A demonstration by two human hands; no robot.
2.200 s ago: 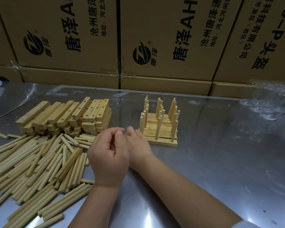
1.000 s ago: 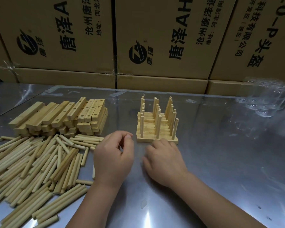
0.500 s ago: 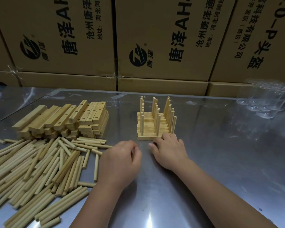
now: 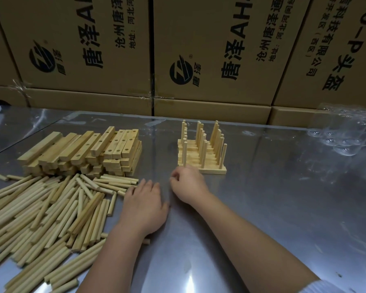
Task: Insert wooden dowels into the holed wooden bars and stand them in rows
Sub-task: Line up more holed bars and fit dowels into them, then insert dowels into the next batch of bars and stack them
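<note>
1. Head camera, lower centre: the left hand (image 4: 144,208) lies palm down with its fingers straight. The fingertips touch the right edge of the loose pile of pale round wooden dowels (image 4: 40,208) at lower left.
2. Just right of it, the right hand (image 4: 187,185) has its fingers curled under; I cannot tell whether they pinch anything. It sits just in front of the rows of pale wooden bars with upright dowels (image 4: 201,153) at centre.
3. A stack of unfilled holed wooden bars (image 4: 82,151) sits at middle left on the shiny metal table (image 4: 283,208).

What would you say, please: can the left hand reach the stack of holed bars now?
Probably yes: the left hand rests by the loose dowels, and only those lie between it and the stack.
</note>
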